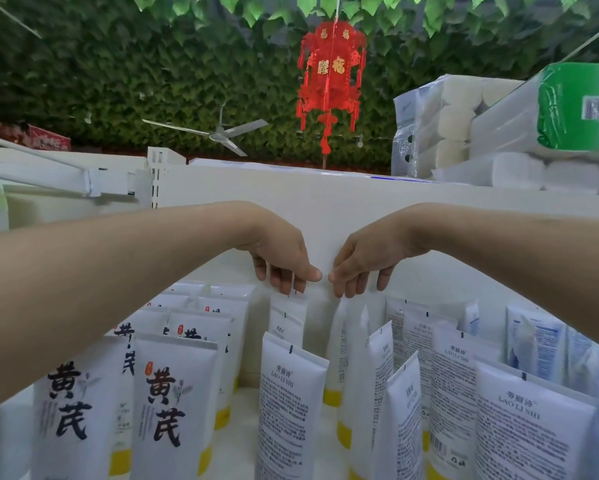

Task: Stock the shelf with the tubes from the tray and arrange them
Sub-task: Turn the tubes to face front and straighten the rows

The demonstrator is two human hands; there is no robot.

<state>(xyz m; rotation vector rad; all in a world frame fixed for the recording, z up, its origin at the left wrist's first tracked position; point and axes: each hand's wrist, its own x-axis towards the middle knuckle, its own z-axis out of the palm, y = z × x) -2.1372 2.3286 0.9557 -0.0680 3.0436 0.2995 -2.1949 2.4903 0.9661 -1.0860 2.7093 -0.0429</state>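
1. Both hands are reaching to the very back of the shelf (pixel 325 202), wrists arched and fingers pointing down. My guess is this is the arranging part: setting the rearmost tubes upright against the back wall so the rows in front line up.
2. The left hand (pixel 284 265) has its fingers loosely bent, tips on the crimped top of the back tube (pixel 287 318) straight under it. The thumb sticks out sideways and isn't clamped on anything I can see, so it looks like a touch, not a grip.
3. The right hand (pixel 360 268) is much the same, with relaxed fingers and tips down at the top of the edge-on tube (pixel 338 341) just below. Can't tell if it's really in contact. The two thumbs nearly meet.
4. The other LAO LI SHI tubes (pixel 293 393) stand cap-down in rows below the hands and nearer to me.
5. Down-left of the left hand are the black-lettered tubes (pixel 166 403), and down-right of the right hand are the blue-printed tubes (pixel 533 337).
6. There's no tray in view, so I can't say how much is left to stock.
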